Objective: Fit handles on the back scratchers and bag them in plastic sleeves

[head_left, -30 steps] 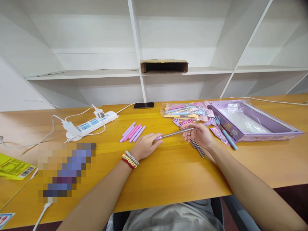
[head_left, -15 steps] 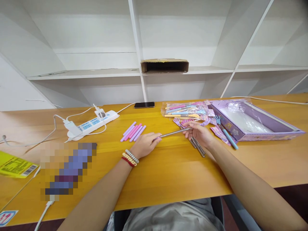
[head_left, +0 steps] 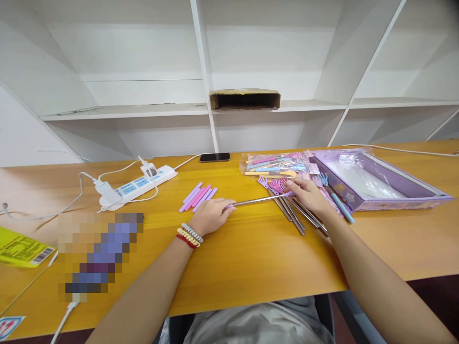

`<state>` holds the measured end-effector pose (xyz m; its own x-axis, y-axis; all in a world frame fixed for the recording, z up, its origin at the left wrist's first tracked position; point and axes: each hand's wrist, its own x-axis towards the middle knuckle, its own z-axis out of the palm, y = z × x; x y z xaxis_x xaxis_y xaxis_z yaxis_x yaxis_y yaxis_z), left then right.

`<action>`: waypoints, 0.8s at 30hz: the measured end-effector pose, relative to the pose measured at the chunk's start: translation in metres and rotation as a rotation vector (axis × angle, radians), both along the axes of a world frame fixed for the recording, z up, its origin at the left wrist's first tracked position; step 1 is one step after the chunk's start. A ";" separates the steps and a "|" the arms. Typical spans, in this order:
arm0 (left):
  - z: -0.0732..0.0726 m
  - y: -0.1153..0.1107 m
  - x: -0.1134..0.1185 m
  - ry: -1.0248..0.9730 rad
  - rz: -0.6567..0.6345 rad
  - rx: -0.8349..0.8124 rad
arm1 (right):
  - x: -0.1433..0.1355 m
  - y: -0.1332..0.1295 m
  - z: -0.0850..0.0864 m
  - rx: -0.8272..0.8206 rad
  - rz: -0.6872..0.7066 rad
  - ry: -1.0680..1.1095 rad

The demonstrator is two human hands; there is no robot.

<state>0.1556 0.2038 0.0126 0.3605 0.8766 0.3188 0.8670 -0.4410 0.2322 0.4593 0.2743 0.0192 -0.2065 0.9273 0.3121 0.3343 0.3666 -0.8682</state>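
Both hands hold a back scratcher (head_left: 256, 201), a thin metal rod lying level between them above the table. My left hand (head_left: 212, 214) is closed around its left end, where a bit of purple shows. With the fingers of my right hand (head_left: 307, 194) I grip its purple right end; the head is mostly hidden. Beneath and beside my right hand lie several metal rods (head_left: 294, 216) with pink and purple claw-shaped heads (head_left: 277, 185). Several pink and purple handle tubes (head_left: 198, 196) lie in a group just beyond my left hand.
A clear bag of back scratchers (head_left: 276, 164) lies at the back, beside a purple box (head_left: 394, 204) with a blue back scratcher (head_left: 342, 207) against it. Left are a power strip (head_left: 138, 184), cables and a yellow packet (head_left: 25, 246). A phone (head_left: 214, 157) lies below the shelf.
My right hand has moved slightly right, and the rod between my hands shows longer, with purple at its right end. More of the loose metal rods are visible under my right hand.
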 end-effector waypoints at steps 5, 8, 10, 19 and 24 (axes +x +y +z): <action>0.003 -0.003 -0.003 0.088 -0.015 0.003 | -0.001 -0.002 -0.004 0.054 0.105 -0.170; 0.003 -0.004 -0.005 0.131 -0.017 0.016 | -0.001 -0.003 -0.005 0.021 0.179 -0.176; 0.004 -0.005 -0.006 0.145 -0.019 0.031 | -0.001 -0.004 -0.004 -0.018 0.214 -0.160; 0.007 -0.011 0.001 0.198 -0.030 0.118 | -0.010 -0.008 -0.003 -0.199 0.272 -0.044; 0.005 -0.012 0.004 0.227 -0.039 0.094 | -0.020 -0.011 -0.010 -0.131 0.326 -0.158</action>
